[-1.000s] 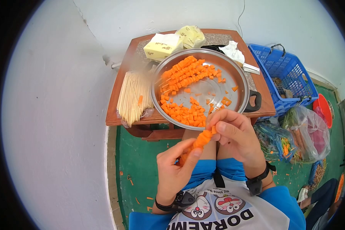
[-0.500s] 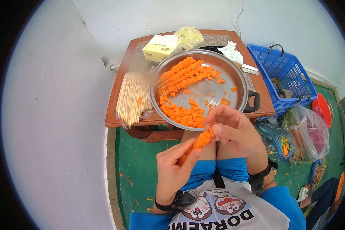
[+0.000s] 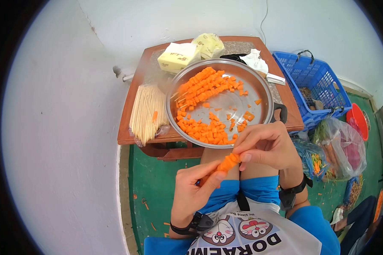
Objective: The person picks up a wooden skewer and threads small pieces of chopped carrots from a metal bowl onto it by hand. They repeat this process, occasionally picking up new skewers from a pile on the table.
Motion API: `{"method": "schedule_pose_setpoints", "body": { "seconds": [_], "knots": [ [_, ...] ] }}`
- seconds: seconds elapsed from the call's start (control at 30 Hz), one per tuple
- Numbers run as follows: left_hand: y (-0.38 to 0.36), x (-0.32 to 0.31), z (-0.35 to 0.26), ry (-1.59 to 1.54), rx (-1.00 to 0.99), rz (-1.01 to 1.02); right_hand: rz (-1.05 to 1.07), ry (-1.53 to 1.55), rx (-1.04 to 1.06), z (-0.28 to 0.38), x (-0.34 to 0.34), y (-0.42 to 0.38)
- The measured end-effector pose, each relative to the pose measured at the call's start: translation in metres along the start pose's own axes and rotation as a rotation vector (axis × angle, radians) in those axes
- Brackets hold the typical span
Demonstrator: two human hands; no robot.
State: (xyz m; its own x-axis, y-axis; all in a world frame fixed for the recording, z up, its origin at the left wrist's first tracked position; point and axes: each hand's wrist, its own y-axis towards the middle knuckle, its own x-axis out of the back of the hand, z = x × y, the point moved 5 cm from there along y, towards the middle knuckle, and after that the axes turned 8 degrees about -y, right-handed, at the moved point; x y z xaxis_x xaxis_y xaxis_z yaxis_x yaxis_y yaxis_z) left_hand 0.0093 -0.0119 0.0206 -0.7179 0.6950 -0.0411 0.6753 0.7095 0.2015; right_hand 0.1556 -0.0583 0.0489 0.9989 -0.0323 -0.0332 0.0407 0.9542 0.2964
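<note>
Above my lap, my left hand [image 3: 195, 189] is closed around a skewer of orange carrot pieces [image 3: 229, 163], which slants up to the right. The stick inside it is hidden. At its upper end the thumb and fingers of my right hand [image 3: 270, 146] pinch an end carrot piece, mostly covered by the fingertips. Just beyond my hands, a wide metal pan [image 3: 257, 102] holds loose carrot cubes [image 3: 204, 132] at its near side. Several finished carrot skewers [image 3: 204, 85] lie together at the pan's far left.
A bundle of bamboo sticks [image 3: 147, 112] lies left of the pan on the wooden table [image 3: 125, 135]. Tissue packs [image 3: 178, 57] stand behind. On the right are a blue crate [image 3: 300, 72], a red basin [image 3: 358, 121] and plastic bags [image 3: 340, 148]. Carrot scraps litter the green floor.
My right hand has shifted slightly right and down, its fingers drawn closer together at the skewer's end. The left hand stays nearly in place with the skewer.
</note>
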Motion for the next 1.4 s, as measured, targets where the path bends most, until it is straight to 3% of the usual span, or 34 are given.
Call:
{"method": "schedule_pose_setpoints", "body": {
  "seconds": [0.27, 0.33, 0.37, 0.4, 0.47, 0.6, 0.67, 0.73, 0.8, 0.97, 1.07, 1.2, 1.27, 1.33, 1.4],
  "knots": [
    [0.004, -0.002, 0.011, -0.166, 0.183, 0.032, -0.022, 0.099, -0.045, -0.01, 0.0, -0.002],
    [0.009, -0.001, 0.007, -0.177, 0.174, 0.049, -0.254, 0.024, 0.022, -0.007, 0.013, -0.005],
    [0.013, 0.009, 0.004, -0.157, 0.2, 0.039, -0.259, 0.029, 0.038, -0.007, 0.016, -0.007],
    [0.017, 0.019, -0.001, -0.133, 0.226, 0.03, -0.358, 0.004, -0.023, -0.01, 0.026, -0.013],
    [0.037, 0.034, -0.026, -0.017, 0.148, -0.018, -0.463, -0.007, -0.071, -0.016, 0.043, -0.025],
    [0.119, 0.036, -0.054, 0.403, -0.082, 0.162, -0.497, 0.026, -0.116, -0.031, 0.052, -0.037],
    [0.163, 0.037, -0.039, 0.717, 0.053, 0.295, -0.528, 0.025, -0.12, -0.031, 0.049, -0.042],
    [0.192, 0.023, -0.022, 0.698, 0.054, 0.355, -0.517, -0.081, -0.12, -0.028, 0.046, -0.047],
    [0.217, 0.011, -0.002, 0.984, -0.068, 0.394, -0.521, -0.096, -0.123, -0.024, 0.044, -0.052],
    [0.242, -0.017, 0.037, 1.236, -0.2, 0.592, -0.51, -0.134, -0.136, -0.016, 0.043, -0.063],
    [0.245, -0.017, 0.059, 1.415, -0.181, 0.673, -0.512, -0.13, -0.108, -0.013, 0.041, -0.066],
    [0.23, -0.007, 0.024, 1.292, -0.146, 0.614, -0.501, -0.167, -0.12, -0.015, 0.037, -0.069],
    [0.232, 0.018, -0.004, 0.967, -0.04, 0.441, -0.537, -0.205, -0.125, -0.018, 0.04, -0.073],
    [0.215, 0.045, -0.036, 1.012, -0.175, 0.33, -0.524, -0.188, -0.122, -0.023, 0.043, -0.075],
    [0.185, 0.077, -0.042, 0.933, -0.135, 0.239, -0.558, -0.141, -0.133, -0.028, 0.048, -0.077]
  ]
}}
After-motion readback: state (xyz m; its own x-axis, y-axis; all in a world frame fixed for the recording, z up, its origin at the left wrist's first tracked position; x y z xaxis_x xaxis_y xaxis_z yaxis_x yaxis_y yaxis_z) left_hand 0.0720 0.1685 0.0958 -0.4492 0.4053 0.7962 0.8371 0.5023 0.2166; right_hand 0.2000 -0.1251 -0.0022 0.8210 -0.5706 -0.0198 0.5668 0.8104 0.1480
